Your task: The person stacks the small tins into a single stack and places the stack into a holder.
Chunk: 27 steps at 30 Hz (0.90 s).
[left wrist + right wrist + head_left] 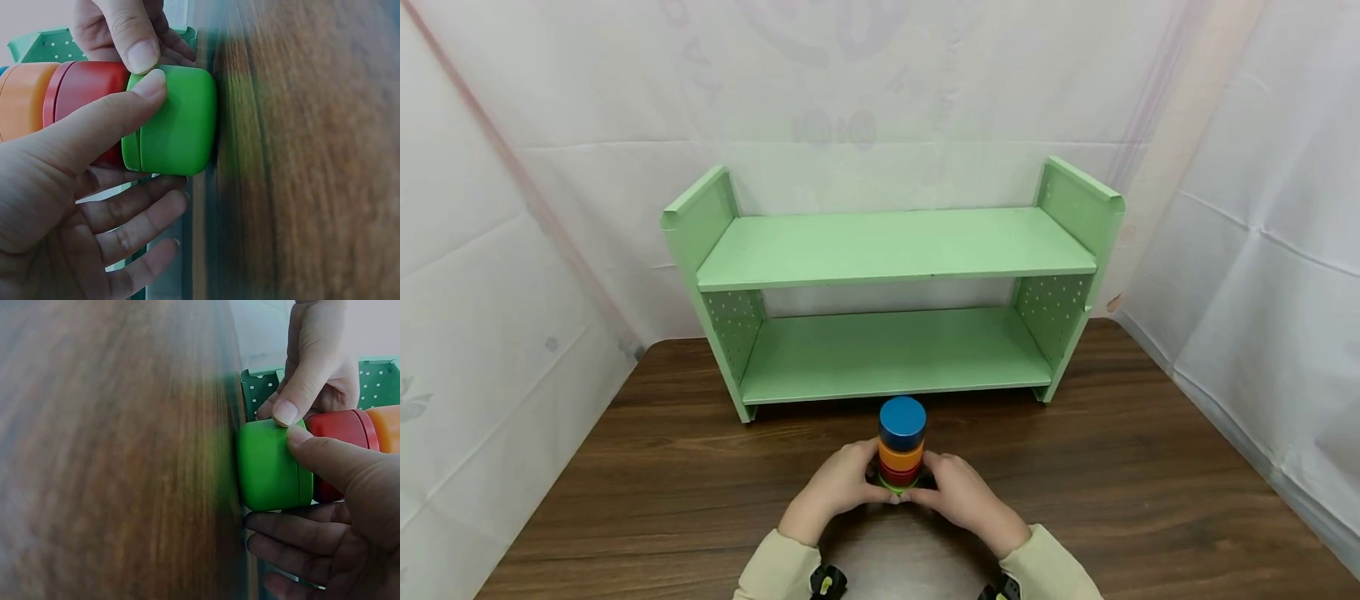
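A stack of small round lidded jars stands on the table in front of me. The blue jar is on top, then the orange jar, the red jar and the green jar at the bottom. My left hand holds the green jar from the left, thumb across its front and fingers round the far side. From the right, my right hand grips the same jar. In both wrist views the thumb tips meet near the green lid's edge, and the jar's base sits right at the tabletop.
Behind the stack, a light green two-tier shelf with perforated side panels stands on the dark wooden table. White sheeting hangs behind the table and along both sides.
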Tool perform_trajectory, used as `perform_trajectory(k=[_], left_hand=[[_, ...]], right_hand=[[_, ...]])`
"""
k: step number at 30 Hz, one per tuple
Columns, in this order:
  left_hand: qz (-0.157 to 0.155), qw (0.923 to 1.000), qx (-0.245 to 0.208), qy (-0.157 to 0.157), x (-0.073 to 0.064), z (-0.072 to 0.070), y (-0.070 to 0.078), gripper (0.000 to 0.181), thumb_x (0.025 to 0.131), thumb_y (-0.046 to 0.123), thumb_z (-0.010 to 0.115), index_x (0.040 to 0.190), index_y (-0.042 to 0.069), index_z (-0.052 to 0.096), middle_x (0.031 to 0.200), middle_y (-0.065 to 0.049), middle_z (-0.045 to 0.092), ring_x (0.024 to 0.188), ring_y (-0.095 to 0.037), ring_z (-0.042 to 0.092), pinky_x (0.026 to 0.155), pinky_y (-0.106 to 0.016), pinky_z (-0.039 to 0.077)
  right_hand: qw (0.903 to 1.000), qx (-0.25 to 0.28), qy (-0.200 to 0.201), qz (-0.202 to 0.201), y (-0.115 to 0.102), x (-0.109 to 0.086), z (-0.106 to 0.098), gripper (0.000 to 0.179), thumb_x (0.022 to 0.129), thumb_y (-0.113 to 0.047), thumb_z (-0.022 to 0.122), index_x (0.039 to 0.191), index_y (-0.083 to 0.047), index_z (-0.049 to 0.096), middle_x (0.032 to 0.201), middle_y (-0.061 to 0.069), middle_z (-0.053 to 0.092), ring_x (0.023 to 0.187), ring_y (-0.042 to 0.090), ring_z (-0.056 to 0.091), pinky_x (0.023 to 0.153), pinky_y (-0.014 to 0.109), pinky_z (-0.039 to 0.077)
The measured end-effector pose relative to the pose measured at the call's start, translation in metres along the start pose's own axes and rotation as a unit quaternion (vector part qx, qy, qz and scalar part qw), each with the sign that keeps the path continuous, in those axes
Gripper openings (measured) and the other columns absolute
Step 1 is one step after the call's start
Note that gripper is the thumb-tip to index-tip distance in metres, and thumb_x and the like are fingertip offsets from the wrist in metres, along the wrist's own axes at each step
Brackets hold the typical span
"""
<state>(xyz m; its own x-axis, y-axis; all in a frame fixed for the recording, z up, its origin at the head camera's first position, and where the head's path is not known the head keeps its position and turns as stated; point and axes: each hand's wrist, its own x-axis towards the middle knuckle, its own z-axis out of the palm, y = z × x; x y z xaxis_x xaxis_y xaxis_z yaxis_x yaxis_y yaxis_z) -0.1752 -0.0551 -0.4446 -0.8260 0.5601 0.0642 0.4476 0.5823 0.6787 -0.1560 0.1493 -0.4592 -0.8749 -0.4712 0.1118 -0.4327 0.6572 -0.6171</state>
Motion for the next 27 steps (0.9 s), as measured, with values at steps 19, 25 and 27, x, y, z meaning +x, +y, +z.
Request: perform_trajectory(k=[19,25,27], left_hand=[[-0.019,0.9998,0.006,0.006,-0.020,0.000,0.007,0.054,0.070,0.025,0.085,0.116,0.013,0.060,0.106,-0.003,0.067,0.087,-0.013,0.065,0.073,-0.027,0.052],[-0.016,0.9991,0.038,0.008,-0.025,-0.002,0.009,0.055,0.070,0.029,0.085,0.116,0.013,0.060,0.105,-0.002,0.068,0.093,-0.015,0.065,0.077,-0.031,0.053],[-0.018,0.9986,0.050,0.004,-0.026,-0.002,0.009,0.056,0.070,0.031,0.085,0.117,0.014,0.060,0.106,-0.001,0.068,0.095,-0.016,0.065,0.078,-0.032,0.053]], right_hand=[[0.9978,0.050,-0.037,0.021,-0.013,-0.004,0.001,0.040,0.082,-0.034,0.073,0.111,-0.006,0.065,0.107,0.008,0.070,0.096,0.023,0.067,0.078,0.038,0.054],[0.9976,0.050,-0.045,0.016,-0.014,-0.006,0.002,0.040,0.082,-0.034,0.074,0.110,-0.007,0.066,0.105,0.007,0.071,0.096,0.023,0.068,0.078,0.037,0.055],[0.9977,0.047,-0.047,0.013,-0.014,-0.006,0.003,0.040,0.082,-0.035,0.074,0.109,-0.007,0.066,0.105,0.007,0.071,0.095,0.022,0.068,0.077,0.036,0.055]])
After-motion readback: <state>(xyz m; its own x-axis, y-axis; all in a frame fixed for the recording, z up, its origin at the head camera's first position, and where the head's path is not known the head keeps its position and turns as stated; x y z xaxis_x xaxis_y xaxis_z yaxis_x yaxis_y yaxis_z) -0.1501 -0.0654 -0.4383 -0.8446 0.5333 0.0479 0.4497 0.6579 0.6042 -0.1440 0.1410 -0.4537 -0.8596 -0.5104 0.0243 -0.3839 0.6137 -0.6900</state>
